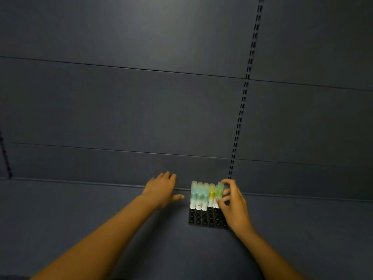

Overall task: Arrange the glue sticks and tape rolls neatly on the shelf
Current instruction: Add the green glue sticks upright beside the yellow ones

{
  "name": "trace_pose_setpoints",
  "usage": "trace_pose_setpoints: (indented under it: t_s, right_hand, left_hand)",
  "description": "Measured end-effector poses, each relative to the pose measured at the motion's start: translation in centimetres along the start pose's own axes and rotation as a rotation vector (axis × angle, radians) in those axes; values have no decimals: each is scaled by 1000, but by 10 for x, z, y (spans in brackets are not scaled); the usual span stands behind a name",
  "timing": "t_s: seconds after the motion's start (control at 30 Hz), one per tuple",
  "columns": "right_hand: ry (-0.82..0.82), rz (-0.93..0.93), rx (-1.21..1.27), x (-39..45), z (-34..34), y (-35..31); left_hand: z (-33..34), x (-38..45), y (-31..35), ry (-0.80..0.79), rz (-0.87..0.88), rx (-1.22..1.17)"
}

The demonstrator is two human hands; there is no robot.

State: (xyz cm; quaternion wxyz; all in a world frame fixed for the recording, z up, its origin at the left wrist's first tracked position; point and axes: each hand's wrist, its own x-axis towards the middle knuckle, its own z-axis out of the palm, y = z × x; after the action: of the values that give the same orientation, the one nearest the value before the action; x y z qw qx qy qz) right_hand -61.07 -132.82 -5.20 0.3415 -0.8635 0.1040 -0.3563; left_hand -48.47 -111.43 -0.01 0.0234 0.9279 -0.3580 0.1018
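Head view, lower centre: a green glue stick [219, 191] was pinched upright by the right hand [235, 207], best lowered straight into the black tray [203, 218], while the left hand [161, 189] lay flat, fingers spread, holding nothing.

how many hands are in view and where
2. The left hand lies open on the shelf, left of the glue sticks; the right hand grips the green stick at the tray's right end.

**Lighting and picture quality, head view**

Dim overall. Dark wall panels [141, 108] show a faint sheen upper left. Glue sticks [205, 196] are the brightest spot, caps glowing and soft. Both hands slightly blurred. Panel seams bow near the edges. Corners darken.
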Motion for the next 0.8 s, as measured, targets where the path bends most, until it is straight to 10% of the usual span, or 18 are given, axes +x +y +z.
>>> trace_pose_setpoints:
  t_s: [0.8]
  right_hand:
    - [20,23,-43,-12,14,2]
  left_hand:
    - [14,-19,-16,-1,-21,-54]
